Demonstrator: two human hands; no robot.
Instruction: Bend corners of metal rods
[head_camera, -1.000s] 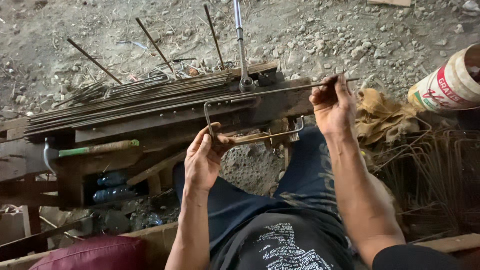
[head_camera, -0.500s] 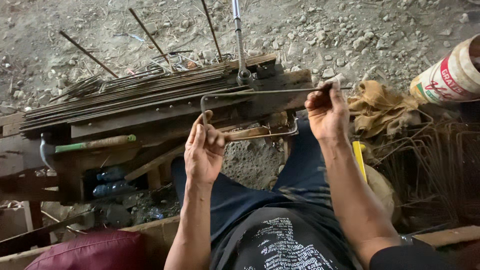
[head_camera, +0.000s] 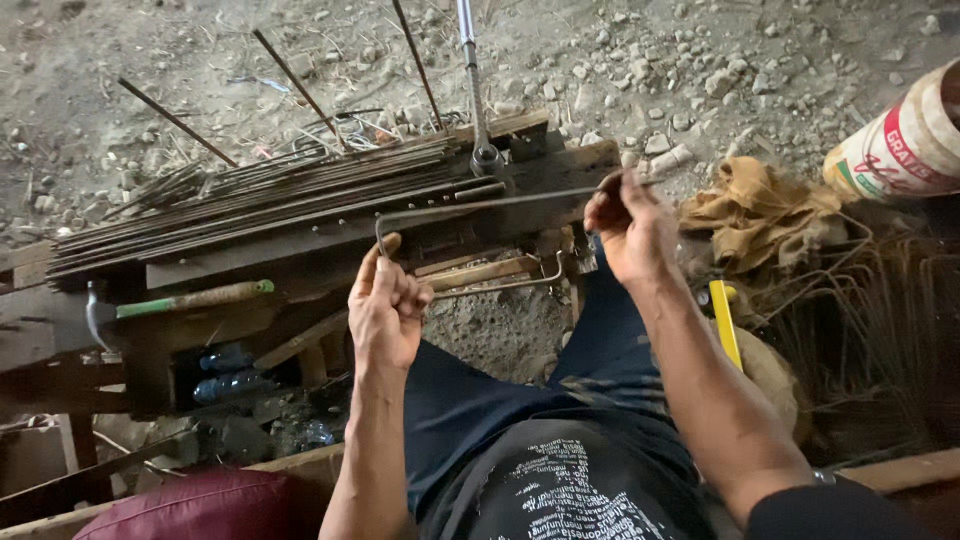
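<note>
Both grips on bent rod (head_camera: 470, 205), hammer (head_camera: 180, 300) beside

Open gap between left hand (head_camera: 388, 305) and right hand (head_camera: 628, 228), rod bundle (head_camera: 270, 195) crowding the tabletop (head_camera: 560, 165), upright lever (head_camera: 474, 85) behind (hammer (head_camera: 170, 302) lower left), wire heap (head_camera: 880, 320) blocking right.
</note>
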